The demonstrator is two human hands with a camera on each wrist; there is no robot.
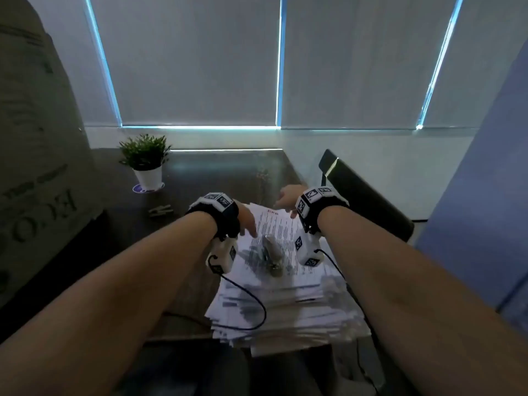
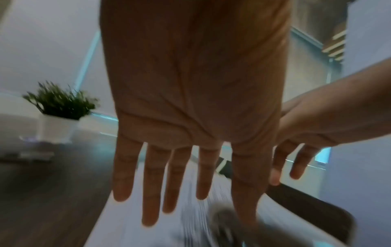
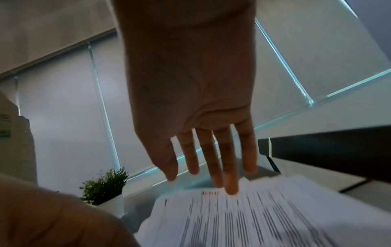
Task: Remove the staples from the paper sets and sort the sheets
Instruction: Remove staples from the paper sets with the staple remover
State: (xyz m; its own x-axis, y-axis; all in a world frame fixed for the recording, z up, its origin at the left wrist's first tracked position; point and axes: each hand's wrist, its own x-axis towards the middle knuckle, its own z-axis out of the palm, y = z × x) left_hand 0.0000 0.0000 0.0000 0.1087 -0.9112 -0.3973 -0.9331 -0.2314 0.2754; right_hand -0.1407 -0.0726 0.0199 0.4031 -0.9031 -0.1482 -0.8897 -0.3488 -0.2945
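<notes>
Paper stack: a thick, untidy pile of white printed sheets is seen nearest, at the front edge of the dark wooden table, with edges fanned out and nothing squared up.
Cables: thin black wrist-camera cables are draped across the near left part of the pile.
Metal tool: a small grey metal object, too blurred to be named for certain, is laid on the top sheet, between the two wrists.
Left hand: the left hand is held over the left side of the top sheet, palm down; in the left wrist view its fingers are stretched out straight and spread, and nothing is gripped.
Right hand: the right hand is reached to the far edge of the pile; in the right wrist view its fingers are extended, the longest tips at the top sheet near a red heading, and nothing is held. Actual contact cannot be confirmed through the blur.
Clips: a small pale object, blurred, is seen lying on the table well left of the pile.
Plant: a green plant in a white pot is stood at the far left of the table.
Chair: a black chair back is seen beside the table's right edge.
Blinds: grey roller blinds are drawn across the windows behind.
</notes>
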